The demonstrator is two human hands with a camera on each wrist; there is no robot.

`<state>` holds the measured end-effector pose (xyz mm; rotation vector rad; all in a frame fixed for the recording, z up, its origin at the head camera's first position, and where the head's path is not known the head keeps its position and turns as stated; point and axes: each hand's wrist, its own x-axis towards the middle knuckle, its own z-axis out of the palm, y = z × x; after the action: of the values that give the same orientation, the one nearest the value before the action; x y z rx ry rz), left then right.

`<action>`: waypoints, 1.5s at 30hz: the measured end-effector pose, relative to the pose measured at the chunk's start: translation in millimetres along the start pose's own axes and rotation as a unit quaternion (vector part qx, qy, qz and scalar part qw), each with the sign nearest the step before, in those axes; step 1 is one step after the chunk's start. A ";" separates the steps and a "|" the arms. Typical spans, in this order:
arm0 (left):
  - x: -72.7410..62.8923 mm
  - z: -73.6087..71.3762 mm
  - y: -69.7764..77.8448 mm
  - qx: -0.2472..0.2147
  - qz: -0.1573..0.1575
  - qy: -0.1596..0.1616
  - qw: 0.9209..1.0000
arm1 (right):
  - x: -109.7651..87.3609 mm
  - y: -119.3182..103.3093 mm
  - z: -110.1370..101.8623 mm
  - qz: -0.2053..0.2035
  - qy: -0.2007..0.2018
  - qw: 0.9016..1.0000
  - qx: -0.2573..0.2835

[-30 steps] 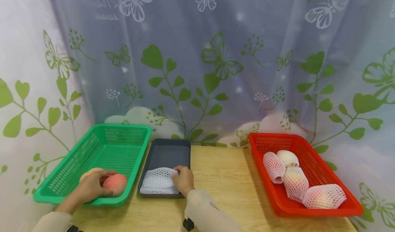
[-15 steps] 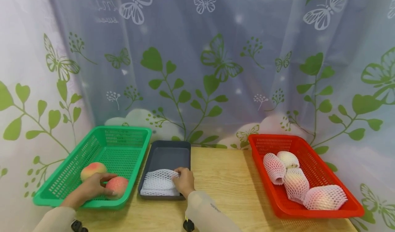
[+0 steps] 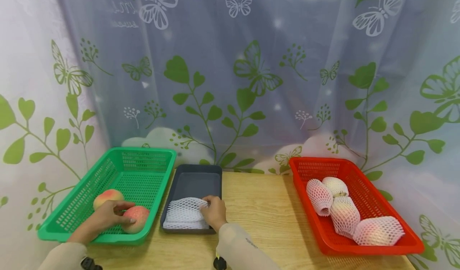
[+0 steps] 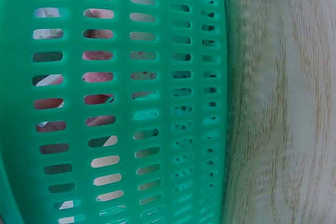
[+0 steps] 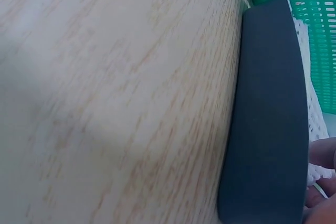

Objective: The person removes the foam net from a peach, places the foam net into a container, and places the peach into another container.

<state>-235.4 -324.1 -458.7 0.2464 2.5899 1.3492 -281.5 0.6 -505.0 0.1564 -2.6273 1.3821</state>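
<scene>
In the head view my left hand (image 3: 108, 218) reaches into the green basket (image 3: 163, 194), its thumb and fingers holding the left side of a pinkish-red peach (image 3: 138, 218). Behind that hand lies a yellow peach (image 3: 108, 197) with a red top. In the left wrist view the basket wall (image 4: 118, 142) covers most of the hand, and parts of the reddish peach (image 4: 98, 77) show through its slots. My right hand (image 3: 215, 213) pinches the right end of a white foam net sleeve (image 3: 185, 210), which lies with others in a dark grey tray (image 3: 195, 182).
On the right stands a red basket (image 3: 320, 238) holding several net-wrapped fruits (image 3: 345, 216). All containers rest on a wood-grain table (image 3: 256, 206). A printed curtain (image 3: 223, 82) hangs behind it. The tray's side wall (image 5: 268, 114) rises beside my right hand in the right wrist view.
The yellow peach has come farther out from behind my left hand, toward the back. The pinkish-red peach has shifted slightly right. My right hand has kept its pinch on the sleeve.
</scene>
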 end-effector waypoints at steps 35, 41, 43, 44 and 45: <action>6.5 24.6 53.1 0.022 0.065 0.132 0.989 | 5.7 -5.6 -52.5 -0.032 -0.099 0.990 0.100; 14.7 41.4 79.6 -0.014 0.084 0.131 0.988 | 8.0 -4.0 -74.9 -0.031 -0.080 0.989 0.117; 16.6 47.9 88.3 -0.031 0.079 0.119 0.989 | 9.0 -1.5 -83.3 -0.028 -0.069 0.990 0.118; 17.6 51.6 92.8 -0.040 0.073 0.111 0.990 | 9.5 0.3 -87.7 -0.030 -0.062 0.991 0.116; 19.0 55.3 97.3 -0.047 0.068 0.106 0.991 | 10.0 2.5 -92.3 -0.032 -0.056 0.991 0.114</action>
<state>-234.3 -220.8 -411.7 0.2822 2.7130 1.6217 -282.6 78.0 -453.7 0.3537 -2.5168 1.6947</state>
